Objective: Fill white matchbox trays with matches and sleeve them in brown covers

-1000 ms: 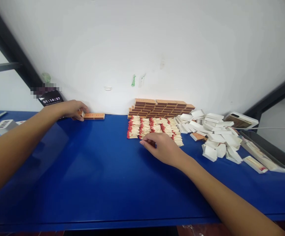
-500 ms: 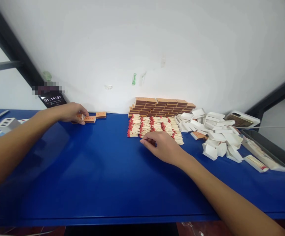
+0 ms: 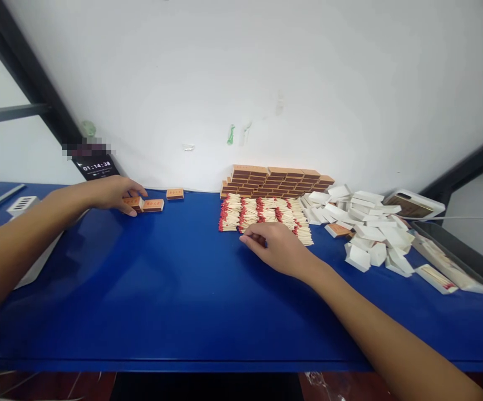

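One blue table [image 3: 183,301] was occupied by heaped white trays [image 3: 362,214], a brick-like stack of boxes [image 3: 275,181] and rowed matches [image 3: 266,213]. The right hand [image 3: 277,248] was held loosely curled beside the matches, its contents hidden. The left hand [image 3: 118,194] was parted around an end-to-end pair of matchboxes [image 3: 146,206] at far left; whether they were gripped could not be told. A lone matchbox [image 3: 175,194] was set apart. Positioning the pair seemed under way; an even, aligned pinch was probably called for.

The tabletop [image 3: 183,295] looks smooth and glossy, the matchboxes [image 3: 153,205] cardboard, the matchsticks [image 3: 231,214] wooden.
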`<state>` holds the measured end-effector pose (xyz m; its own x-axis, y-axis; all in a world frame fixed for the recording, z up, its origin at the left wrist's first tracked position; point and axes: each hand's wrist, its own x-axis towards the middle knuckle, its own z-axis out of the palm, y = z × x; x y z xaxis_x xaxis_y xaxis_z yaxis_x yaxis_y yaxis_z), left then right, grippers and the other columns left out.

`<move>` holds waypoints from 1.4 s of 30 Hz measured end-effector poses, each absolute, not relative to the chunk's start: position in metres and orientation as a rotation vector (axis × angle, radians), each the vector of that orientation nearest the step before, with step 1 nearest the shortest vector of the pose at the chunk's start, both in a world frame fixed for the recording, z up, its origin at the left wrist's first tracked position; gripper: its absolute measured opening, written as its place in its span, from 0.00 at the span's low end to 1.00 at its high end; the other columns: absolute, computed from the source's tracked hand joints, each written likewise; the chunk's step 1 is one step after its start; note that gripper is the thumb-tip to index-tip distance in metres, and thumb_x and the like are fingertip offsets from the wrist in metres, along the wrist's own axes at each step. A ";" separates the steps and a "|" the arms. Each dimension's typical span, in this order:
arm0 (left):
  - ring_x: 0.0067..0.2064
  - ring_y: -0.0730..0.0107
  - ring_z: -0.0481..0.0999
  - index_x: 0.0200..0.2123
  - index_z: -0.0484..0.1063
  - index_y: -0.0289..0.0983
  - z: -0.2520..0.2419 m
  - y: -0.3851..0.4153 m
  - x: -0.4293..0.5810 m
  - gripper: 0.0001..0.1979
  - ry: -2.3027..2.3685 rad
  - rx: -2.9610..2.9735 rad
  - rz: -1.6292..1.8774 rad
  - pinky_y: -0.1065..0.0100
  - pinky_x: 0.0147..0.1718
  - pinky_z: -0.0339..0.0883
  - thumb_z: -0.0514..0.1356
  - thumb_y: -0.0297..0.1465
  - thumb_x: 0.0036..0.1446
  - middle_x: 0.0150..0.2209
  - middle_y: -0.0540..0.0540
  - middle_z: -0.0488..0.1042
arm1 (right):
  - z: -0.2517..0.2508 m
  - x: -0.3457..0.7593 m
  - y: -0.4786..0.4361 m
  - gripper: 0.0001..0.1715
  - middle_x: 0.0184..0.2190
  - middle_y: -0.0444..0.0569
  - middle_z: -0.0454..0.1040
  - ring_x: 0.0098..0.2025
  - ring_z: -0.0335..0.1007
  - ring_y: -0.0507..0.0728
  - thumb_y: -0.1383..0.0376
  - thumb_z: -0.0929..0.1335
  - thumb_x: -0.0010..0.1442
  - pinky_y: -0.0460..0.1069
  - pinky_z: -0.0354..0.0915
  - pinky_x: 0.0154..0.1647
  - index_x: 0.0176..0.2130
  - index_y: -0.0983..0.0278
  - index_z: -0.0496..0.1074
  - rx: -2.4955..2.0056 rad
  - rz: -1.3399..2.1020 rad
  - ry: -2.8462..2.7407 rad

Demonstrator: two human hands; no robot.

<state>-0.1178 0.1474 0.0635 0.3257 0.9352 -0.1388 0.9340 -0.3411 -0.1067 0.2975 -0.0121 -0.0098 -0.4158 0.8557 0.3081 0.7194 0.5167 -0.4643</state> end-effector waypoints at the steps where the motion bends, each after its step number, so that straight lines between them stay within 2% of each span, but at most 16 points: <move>1: 0.48 0.61 0.83 0.59 0.80 0.41 0.063 0.148 -0.119 0.31 -1.804 -2.571 0.299 0.70 0.45 0.71 0.73 0.36 0.49 0.49 0.44 0.85 | -0.010 0.297 -0.012 0.13 0.27 0.45 0.76 0.30 0.68 0.54 0.64 0.68 0.73 0.50 0.58 0.33 0.34 0.61 0.75 -1.288 0.355 -2.254; 3: 0.52 0.59 0.82 0.62 0.77 0.40 0.063 0.150 -0.121 0.32 -1.818 -2.619 0.366 0.69 0.48 0.71 0.72 0.36 0.52 0.52 0.42 0.84 | -0.010 0.297 -0.012 0.13 0.27 0.45 0.76 0.30 0.69 0.54 0.64 0.68 0.73 0.50 0.58 0.33 0.34 0.61 0.75 -1.300 0.357 -2.254; 6: 0.53 0.56 0.81 0.64 0.75 0.40 0.063 0.153 -0.121 0.34 -1.834 -2.627 0.396 0.66 0.49 0.71 0.71 0.37 0.54 0.54 0.41 0.83 | -0.011 0.297 -0.012 0.12 0.28 0.45 0.76 0.30 0.69 0.54 0.64 0.68 0.73 0.50 0.58 0.33 0.35 0.61 0.75 -1.302 0.356 -2.256; 14: 0.52 0.55 0.80 0.64 0.75 0.40 0.061 0.158 -0.125 0.39 -1.864 -2.612 0.408 0.66 0.49 0.71 0.73 0.41 0.48 0.54 0.42 0.83 | -0.013 0.298 -0.011 0.12 0.28 0.45 0.77 0.30 0.70 0.55 0.64 0.68 0.72 0.50 0.59 0.34 0.35 0.61 0.75 -1.289 0.342 -2.265; 20: 0.53 0.54 0.80 0.63 0.75 0.38 0.064 0.158 -0.129 0.39 -1.898 -2.588 0.417 0.65 0.49 0.71 0.74 0.41 0.47 0.56 0.40 0.82 | -0.012 0.298 -0.011 0.12 0.28 0.45 0.76 0.30 0.69 0.54 0.64 0.68 0.72 0.50 0.59 0.34 0.35 0.62 0.75 -1.291 0.348 -2.268; 26: 0.57 0.54 0.79 0.65 0.74 0.40 0.066 0.153 -0.114 0.40 -1.864 -2.639 0.407 0.66 0.53 0.70 0.71 0.50 0.52 0.60 0.41 0.80 | -0.012 0.298 -0.011 0.12 0.28 0.45 0.77 0.30 0.69 0.54 0.64 0.68 0.72 0.50 0.60 0.34 0.35 0.62 0.76 -1.292 0.344 -2.266; 33: 0.46 0.53 0.80 0.56 0.80 0.38 0.062 0.154 -0.095 0.30 -1.851 -2.604 0.459 0.64 0.44 0.69 0.70 0.48 0.54 0.48 0.41 0.84 | -0.011 0.298 -0.012 0.12 0.27 0.45 0.77 0.30 0.70 0.54 0.64 0.68 0.72 0.50 0.59 0.34 0.35 0.61 0.76 -1.287 0.340 -2.259; 42: 0.40 0.56 0.79 0.47 0.82 0.37 0.064 0.160 -0.106 0.29 -1.852 -2.592 0.554 0.64 0.39 0.66 0.69 0.53 0.51 0.40 0.44 0.83 | -0.009 0.297 -0.013 0.11 0.29 0.46 0.78 0.31 0.70 0.55 0.64 0.68 0.72 0.50 0.60 0.35 0.35 0.61 0.76 -1.306 0.348 -2.271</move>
